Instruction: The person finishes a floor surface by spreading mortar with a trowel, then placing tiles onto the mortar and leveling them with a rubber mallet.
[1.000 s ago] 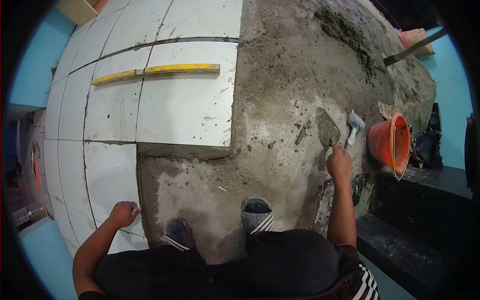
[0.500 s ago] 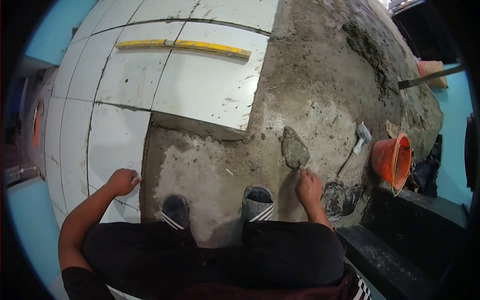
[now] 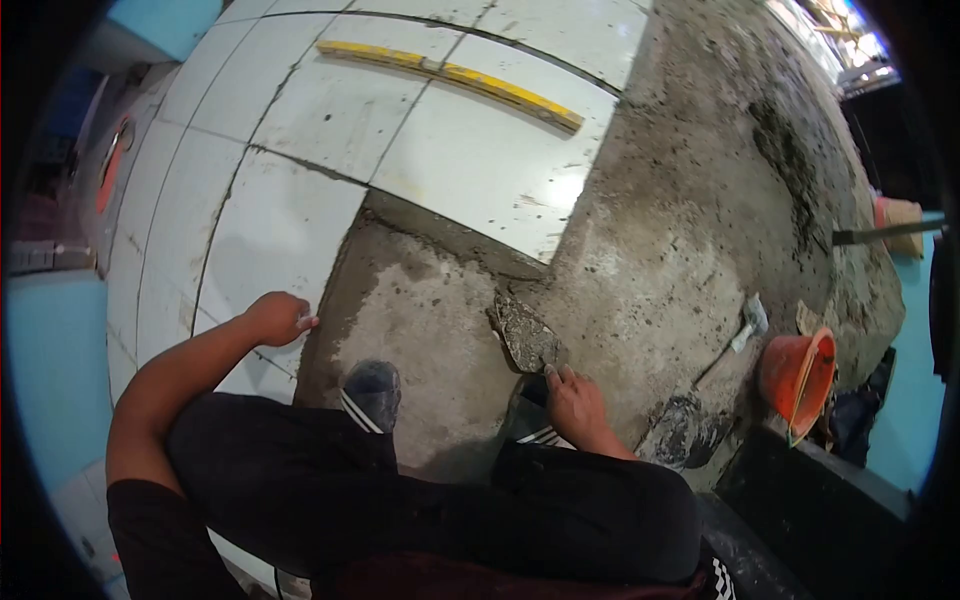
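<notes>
My right hand (image 3: 578,404) is closed round the handle end of a mortar-covered trowel (image 3: 527,335), whose blade points up and left over the bare floor in front of my right sandal. At the edge of the white tiles (image 3: 275,235), my left hand (image 3: 281,319) is closed with the fingertips pressed together; whatever small thing they may pinch is too small to name. Between the two hands lies a recess of rough grey mortar (image 3: 420,310), bordered by tiles on its left and far sides.
A yellow level (image 3: 450,75) lies across the far tiles. At the right are an orange bucket (image 3: 786,370), a hammer-like tool with a wrapped head (image 3: 750,322), a dark mortar heap (image 3: 785,160) and a black step (image 3: 815,490). My sandals (image 3: 372,395) stand on the bare floor.
My right hand has moved left with the trowel, from beside my right sandal to in front of it. The view has turned, so tiles and level appear shifted right. My left hand stays by the tile edge.
</notes>
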Demonstrator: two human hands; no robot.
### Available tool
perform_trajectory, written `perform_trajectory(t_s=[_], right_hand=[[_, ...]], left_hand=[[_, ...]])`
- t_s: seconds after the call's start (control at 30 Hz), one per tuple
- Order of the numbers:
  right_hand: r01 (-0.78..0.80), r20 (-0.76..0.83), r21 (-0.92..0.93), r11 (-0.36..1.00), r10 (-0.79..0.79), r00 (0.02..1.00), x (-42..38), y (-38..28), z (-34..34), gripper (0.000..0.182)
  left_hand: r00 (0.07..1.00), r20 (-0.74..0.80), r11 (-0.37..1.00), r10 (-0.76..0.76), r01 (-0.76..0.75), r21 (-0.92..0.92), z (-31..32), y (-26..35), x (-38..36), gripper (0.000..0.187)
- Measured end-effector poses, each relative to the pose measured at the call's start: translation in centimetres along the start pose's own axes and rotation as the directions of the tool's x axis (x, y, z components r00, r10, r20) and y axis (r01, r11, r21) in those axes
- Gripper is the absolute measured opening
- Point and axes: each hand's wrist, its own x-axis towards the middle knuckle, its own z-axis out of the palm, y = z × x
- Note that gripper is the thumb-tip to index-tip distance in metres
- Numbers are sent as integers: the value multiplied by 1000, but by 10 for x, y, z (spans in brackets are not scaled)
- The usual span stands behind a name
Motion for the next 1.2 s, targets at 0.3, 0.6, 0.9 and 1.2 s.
perform_trajectory(t_s=[0.3,0.6,0.9,1.2], right_hand=[[288,133,163,944,-311,941,93,-36,-19,55],[323,5,-96,942,-324,946,109,-44,-17,59],[284,-13,-131,950,-288,958,95,-34,-8,59],[347,49,-162,924,-344,938,59,27,-58,56]], left_hand=[[999,48,994,-25,19,112,-14,3,1,46],[994,96,992,-47,35,118,-8,-9,-3,47],[998,62,995,32,-38,94,-4,-9,11,49],[999,45,999,-23,22,31,-3,-14,4,48]])
